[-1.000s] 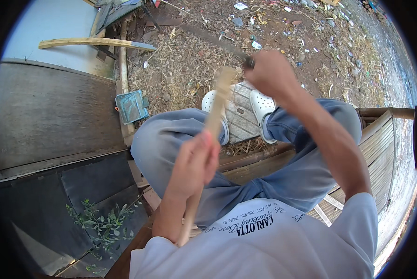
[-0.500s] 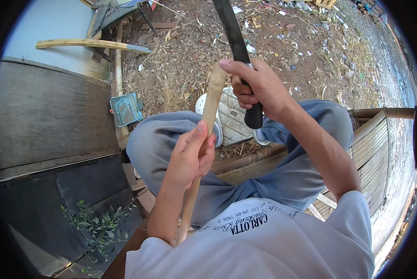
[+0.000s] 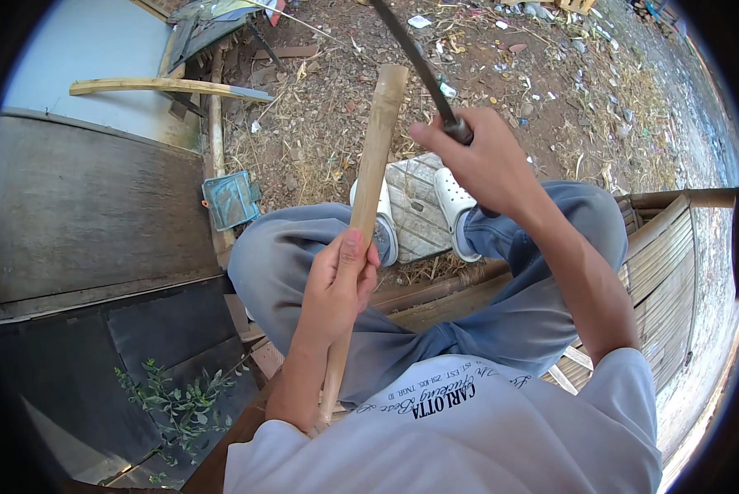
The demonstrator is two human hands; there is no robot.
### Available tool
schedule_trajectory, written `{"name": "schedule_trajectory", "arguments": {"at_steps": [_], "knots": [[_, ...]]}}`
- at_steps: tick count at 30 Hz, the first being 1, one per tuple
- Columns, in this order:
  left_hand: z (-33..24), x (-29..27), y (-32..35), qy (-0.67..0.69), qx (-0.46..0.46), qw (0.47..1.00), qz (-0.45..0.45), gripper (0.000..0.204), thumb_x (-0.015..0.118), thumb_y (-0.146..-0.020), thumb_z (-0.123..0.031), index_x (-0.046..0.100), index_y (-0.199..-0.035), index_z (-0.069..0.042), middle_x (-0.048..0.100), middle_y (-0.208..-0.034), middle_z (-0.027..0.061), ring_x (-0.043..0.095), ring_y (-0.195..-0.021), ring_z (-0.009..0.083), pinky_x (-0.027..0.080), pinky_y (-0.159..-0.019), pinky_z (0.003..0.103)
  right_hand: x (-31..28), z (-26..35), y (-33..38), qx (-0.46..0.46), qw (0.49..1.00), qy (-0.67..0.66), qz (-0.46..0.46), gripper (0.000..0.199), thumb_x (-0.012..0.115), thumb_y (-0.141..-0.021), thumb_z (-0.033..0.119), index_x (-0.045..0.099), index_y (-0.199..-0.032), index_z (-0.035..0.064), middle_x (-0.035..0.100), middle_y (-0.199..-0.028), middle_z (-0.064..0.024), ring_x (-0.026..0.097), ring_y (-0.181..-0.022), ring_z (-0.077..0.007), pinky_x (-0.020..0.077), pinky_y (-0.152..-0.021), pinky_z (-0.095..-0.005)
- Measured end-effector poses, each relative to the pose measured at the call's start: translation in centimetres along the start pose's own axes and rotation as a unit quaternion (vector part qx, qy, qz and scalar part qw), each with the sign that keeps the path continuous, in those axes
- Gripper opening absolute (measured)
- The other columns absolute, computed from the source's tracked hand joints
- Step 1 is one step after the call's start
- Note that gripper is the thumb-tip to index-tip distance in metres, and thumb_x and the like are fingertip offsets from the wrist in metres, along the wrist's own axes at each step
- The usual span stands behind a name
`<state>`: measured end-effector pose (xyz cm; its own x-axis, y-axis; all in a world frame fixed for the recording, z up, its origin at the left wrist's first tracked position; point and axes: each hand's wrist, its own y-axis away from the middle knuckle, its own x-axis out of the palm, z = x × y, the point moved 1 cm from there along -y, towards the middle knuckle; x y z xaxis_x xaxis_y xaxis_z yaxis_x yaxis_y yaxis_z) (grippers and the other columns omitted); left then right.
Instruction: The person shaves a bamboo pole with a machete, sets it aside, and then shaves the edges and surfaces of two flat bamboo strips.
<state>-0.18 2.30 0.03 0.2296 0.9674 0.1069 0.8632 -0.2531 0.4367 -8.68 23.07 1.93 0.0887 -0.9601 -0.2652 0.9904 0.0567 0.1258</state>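
Observation:
A pale bamboo stick (image 3: 378, 140) stands tilted in front of me, its lower end running down beside my left forearm. My left hand (image 3: 341, 276) is closed around its middle, thumb on top. In my right hand (image 3: 489, 156) is a machete (image 3: 419, 62) with a long dark blade pointing up and away. Its edge is turned more toward my view, so the blade looks thin. Most of the machete's handle is hidden by my fingers. My right thumb sticks out toward the stick's upper end, apart from it.
My bent legs in blue trousers (image 3: 291, 247) spread to both sides. White clogs (image 3: 454, 202) rest on a grooved slab (image 3: 415, 206). A blue plastic basket (image 3: 231, 200) lies left, near a wooden board (image 3: 98, 198). A leafy plant (image 3: 180, 403) is lower left, a bamboo bench (image 3: 658, 255) right.
My right thumb has come off the stick's top, and the right hand has shifted slightly right. The machete has turned in it. More of the stick's upper end shows.

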Motion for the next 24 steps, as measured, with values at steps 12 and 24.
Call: {"name": "schedule_trajectory", "arguments": {"at_steps": [12,24], "knots": [[0.0,-0.1,0.5,0.009,0.017,1.000,0.010,0.038,0.035,-0.102,-0.039,0.048,-0.084,-0.008,0.037,-0.052,-0.0055,0.030,-0.041,0.0022,0.024,-0.038,0.019,1.7,-0.9,0.7,-0.200,0.918,0.340,0.040,0.016,0.069,-0.071,0.020,0.060,-0.070,0.0059,0.059,-0.060,-0.0159,0.059,-0.060,-0.0378,0.0469,-0.057,-0.0464],[1.3,0.6,1.0,-0.119,0.052,0.990,-0.062,0.037,0.036,-0.103,-0.031,0.048,-0.080,-0.005,0.041,-0.053,-0.0031,0.036,-0.046,0.0032,0.028,-0.042,0.022,0.3,-0.9,-2.4,-0.138,0.916,0.376,-0.031,0.015,0.063,-0.073,0.019,0.066,-0.074,0.0042,0.061,-0.062,-0.0183,0.062,-0.061,-0.0358,0.0498,-0.060,-0.0452]]}}
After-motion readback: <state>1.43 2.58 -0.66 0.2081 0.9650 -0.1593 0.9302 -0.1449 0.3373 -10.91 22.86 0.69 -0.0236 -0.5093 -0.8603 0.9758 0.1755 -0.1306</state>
